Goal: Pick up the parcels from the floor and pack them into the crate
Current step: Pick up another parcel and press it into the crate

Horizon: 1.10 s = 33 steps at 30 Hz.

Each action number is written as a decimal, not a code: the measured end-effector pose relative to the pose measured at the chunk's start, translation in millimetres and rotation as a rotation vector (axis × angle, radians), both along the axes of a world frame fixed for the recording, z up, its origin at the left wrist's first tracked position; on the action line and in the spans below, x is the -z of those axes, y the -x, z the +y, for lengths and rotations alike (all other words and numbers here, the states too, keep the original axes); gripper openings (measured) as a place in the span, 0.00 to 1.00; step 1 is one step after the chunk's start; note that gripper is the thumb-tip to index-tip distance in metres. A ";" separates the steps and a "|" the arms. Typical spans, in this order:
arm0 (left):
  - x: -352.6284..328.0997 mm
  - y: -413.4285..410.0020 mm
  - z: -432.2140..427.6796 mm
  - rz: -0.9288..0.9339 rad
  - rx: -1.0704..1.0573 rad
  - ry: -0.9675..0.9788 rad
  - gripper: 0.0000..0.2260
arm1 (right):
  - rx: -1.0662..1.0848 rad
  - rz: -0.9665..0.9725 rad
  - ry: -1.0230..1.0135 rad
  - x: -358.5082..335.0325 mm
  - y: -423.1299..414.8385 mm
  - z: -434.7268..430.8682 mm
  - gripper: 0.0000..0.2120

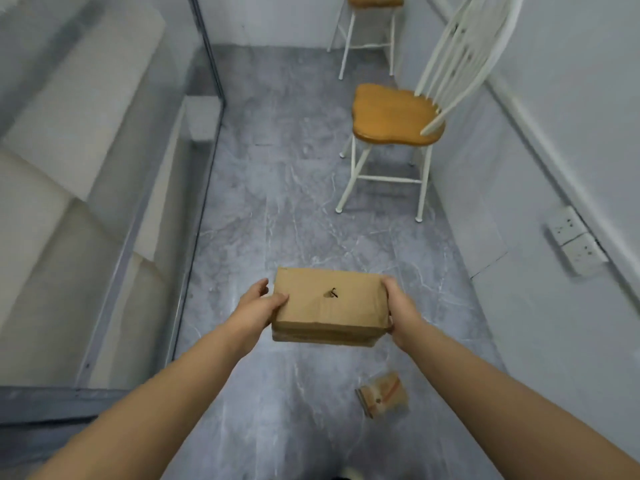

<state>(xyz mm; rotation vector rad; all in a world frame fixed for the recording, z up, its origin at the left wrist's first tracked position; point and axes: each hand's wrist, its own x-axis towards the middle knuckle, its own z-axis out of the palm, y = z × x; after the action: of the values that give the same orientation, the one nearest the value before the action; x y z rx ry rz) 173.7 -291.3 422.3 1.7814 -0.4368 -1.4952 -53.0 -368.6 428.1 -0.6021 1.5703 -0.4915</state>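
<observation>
Grey marbled floor (304, 209) runs up the middle of the frame, with a wooden-seated chair (394, 114) at upper right. We note a brown parcel (329, 306) held off the floor at lower centre. We find the left grip (258, 306) clasping its left end, thumb on top, and the right grip (398, 304) clasping its right end. A second, smaller parcel (382, 394) lies on the floor, lower right of centre, below the held one.

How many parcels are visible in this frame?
2. One brown parcel is held between the left hand and right hand; a smaller parcel lies on the floor nearer the person. Others may be out of frame.
</observation>
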 end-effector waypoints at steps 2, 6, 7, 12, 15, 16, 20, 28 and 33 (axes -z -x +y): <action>-67.4 -2.9 -12.7 -0.025 0.082 0.070 0.30 | -0.008 -0.042 0.068 -69.4 -1.6 -15.8 0.13; -186.2 -3.3 -38.2 -0.118 0.120 0.238 0.27 | 0.034 -0.151 0.262 -190.1 0.2 -47.1 0.16; -210.5 -2.7 -42.9 -0.124 0.126 0.273 0.25 | 0.047 -0.183 0.323 -216.1 0.1 -52.3 0.15; -295.6 8.8 -62.6 -0.094 0.027 0.483 0.35 | 0.080 -0.222 0.593 -294.4 3.0 -79.8 0.19; -327.3 17.4 -65.2 -0.145 -0.085 0.555 0.24 | 0.043 -0.192 0.700 -328.2 6.0 -80.1 0.18; -334.7 21.1 -67.6 -0.182 -0.087 0.565 0.22 | 0.030 -0.185 0.720 -337.5 8.3 -78.9 0.20; -358.2 36.6 -72.7 -0.264 -0.060 0.649 0.17 | 0.016 -0.199 0.787 -369.1 25.8 -71.3 0.13; -382.8 85.0 -88.9 -0.126 -0.081 0.800 0.16 | 0.070 -0.328 0.777 -387.4 62.6 -59.0 0.18; -391.9 99.5 -102.0 -0.027 -0.022 0.824 0.23 | -0.089 -0.350 0.632 -388.7 94.6 -52.9 0.21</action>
<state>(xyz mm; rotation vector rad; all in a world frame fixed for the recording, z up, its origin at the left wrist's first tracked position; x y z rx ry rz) 74.2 -393.3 814.2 1.1377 -0.8890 -1.0408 -147.6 -421.5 816.8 -0.9972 1.0376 -0.9827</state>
